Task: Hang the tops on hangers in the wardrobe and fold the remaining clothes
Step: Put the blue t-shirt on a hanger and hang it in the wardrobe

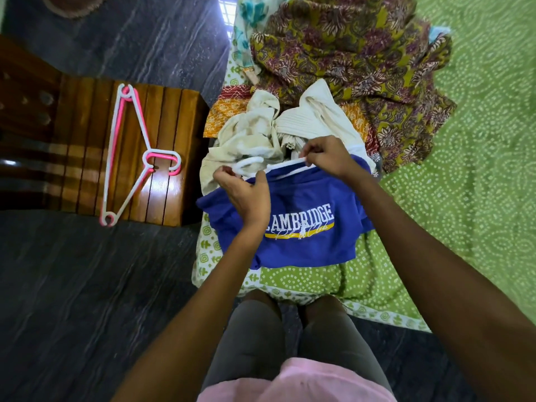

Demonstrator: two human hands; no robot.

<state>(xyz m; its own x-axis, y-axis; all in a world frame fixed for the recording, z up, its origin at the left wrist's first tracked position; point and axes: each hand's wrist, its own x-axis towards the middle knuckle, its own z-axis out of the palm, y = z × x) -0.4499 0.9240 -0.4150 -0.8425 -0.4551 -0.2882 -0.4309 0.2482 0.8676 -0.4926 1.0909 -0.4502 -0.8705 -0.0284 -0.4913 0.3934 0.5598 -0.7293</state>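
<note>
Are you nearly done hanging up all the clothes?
Not nearly. No finished clothes are in view. The left hand and right hand are fitting a white hanger into the blue top. Cream clothes and a big patterned cloth wait in a heap on the bed; spare hangers lie on the wooden stool.

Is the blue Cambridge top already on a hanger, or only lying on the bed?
Partly on. The white hanger is at the blue top neckline; the right hand and left hand hold it there, with the top lying on the bed.
</note>
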